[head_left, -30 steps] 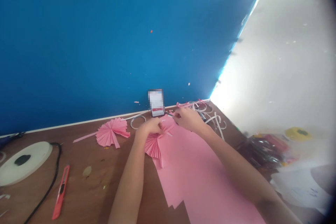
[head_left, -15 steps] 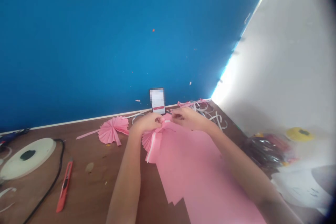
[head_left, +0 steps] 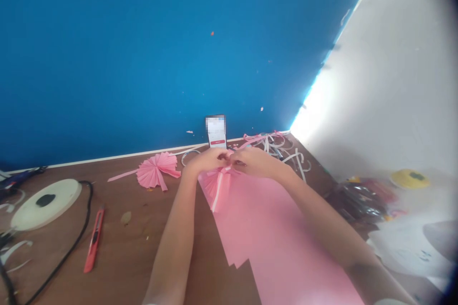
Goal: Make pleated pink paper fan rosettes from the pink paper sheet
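My left hand [head_left: 212, 159] and my right hand [head_left: 251, 161] meet at the far end of a large pink paper sheet [head_left: 272, 228]. Both are closed, with fingers pinching the gathered middle of a pleated pink paper fan [head_left: 221, 189]. A white edge strip runs down the fan's folded side. Part of the fan is hidden behind my fingers. To the left, another pleated pink paper fan [head_left: 152, 172] lies spread on the table, with a thin pink strip reaching out from it.
A phone [head_left: 216, 132] leans on the blue wall. Paper strip scraps [head_left: 275, 145] pile at the back right. On the left lie a red box cutter [head_left: 94, 243], a round white disc [head_left: 45, 207] and a black cable [head_left: 77, 233]. Plastic packets [head_left: 361, 200] sit at the right.
My hands have come closer together over the fan's middle. The fan has turned and shifted slightly right, so it now lies more over the pink sheet. The view has shifted slightly.
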The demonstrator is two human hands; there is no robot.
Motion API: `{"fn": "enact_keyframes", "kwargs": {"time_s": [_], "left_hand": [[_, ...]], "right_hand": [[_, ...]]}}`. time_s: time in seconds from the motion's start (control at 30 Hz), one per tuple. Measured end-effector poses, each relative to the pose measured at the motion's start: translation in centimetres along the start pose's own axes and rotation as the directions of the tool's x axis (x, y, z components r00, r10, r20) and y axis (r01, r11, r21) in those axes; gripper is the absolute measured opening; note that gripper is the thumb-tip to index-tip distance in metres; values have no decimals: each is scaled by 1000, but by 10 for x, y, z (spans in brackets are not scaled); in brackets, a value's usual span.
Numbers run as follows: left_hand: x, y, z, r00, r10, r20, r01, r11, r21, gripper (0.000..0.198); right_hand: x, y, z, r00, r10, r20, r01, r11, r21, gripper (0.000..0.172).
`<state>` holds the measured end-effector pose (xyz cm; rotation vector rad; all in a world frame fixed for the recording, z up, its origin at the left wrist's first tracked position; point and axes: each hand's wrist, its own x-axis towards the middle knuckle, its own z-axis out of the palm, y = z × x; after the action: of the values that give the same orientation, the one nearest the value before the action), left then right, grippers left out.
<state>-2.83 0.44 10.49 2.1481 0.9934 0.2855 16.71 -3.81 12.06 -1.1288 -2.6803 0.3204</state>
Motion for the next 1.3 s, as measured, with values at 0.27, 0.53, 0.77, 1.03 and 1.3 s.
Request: {"fn": "enact_keyframes", "kwargs": {"time_s": [0.27,0.53,0.77,1.03,1.3], "left_hand": [[8,-7,6,999,-17,33,18,999,-28,13],[9,-11,4,998,22,58,-19,998,-62,14],[9,-12,6,998,4,60,1,997,-81,15],[12,-16,8,998,9,58,-4,996,-86,15],[10,-18,6,997,15,73,-6,992,-125,16]], "right_hand": [[3,0,9,997,54,46,-48,992,-115,16],[5,2,16,999,48,17,-46,991,-124,17],[7,5,19,999,32,27,-28,990,-135,17],[7,7,23,997,80,-14,-81,976,-201,21],[8,7,23,996,89,18,-85,983,-166,20]]}}
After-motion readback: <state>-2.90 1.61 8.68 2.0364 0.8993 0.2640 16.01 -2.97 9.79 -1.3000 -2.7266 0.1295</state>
